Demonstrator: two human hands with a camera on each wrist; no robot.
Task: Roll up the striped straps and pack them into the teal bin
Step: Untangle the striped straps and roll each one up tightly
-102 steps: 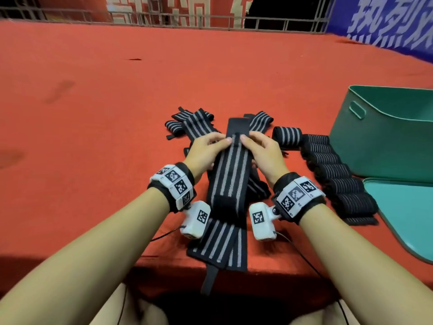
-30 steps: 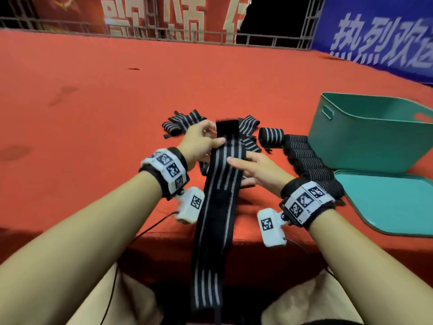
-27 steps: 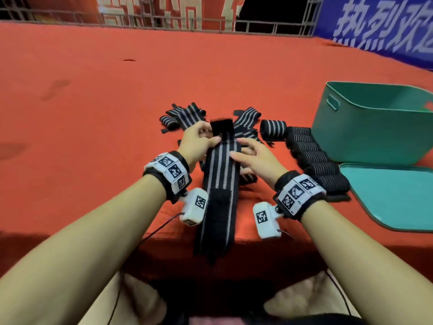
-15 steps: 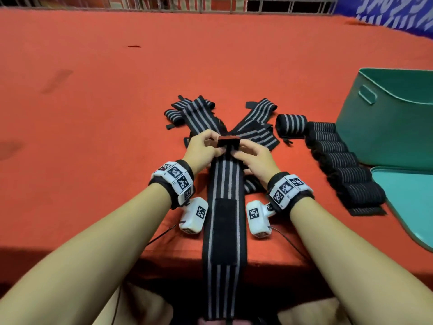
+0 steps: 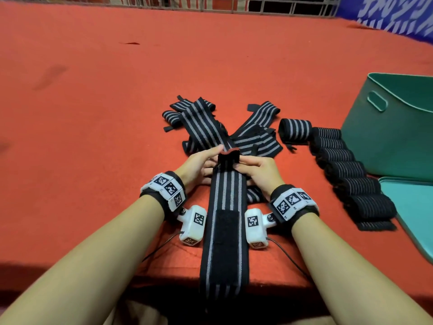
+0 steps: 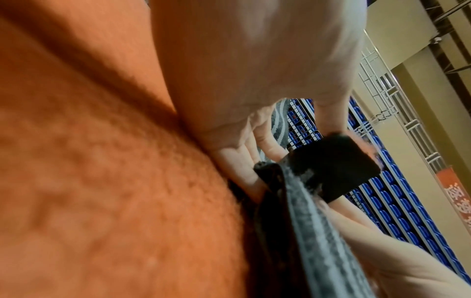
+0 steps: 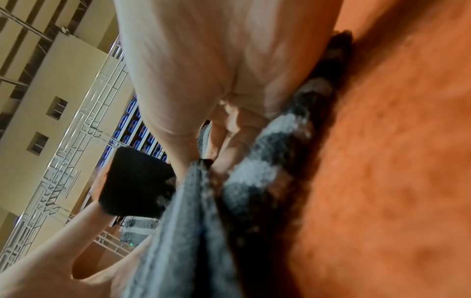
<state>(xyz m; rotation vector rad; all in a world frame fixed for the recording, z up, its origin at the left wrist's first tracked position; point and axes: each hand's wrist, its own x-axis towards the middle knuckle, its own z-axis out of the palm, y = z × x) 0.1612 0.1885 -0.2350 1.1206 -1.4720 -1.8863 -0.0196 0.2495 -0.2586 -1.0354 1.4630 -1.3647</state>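
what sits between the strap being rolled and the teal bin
In the head view, a row of rolled striped straps lies on the red cloth between the long striped strap and the teal plastic bin.

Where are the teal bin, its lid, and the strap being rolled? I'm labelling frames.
teal bin (image 5: 384, 141): head view, near wall.
lid (image 5: 412, 207): head view, flat top.
strap (image 5: 225, 191): head view, striped middle stretch.

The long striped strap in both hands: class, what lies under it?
Under the long striped strap show red cloth and, beside the right hand, other flat straps. What lies beneath its middle is covered.
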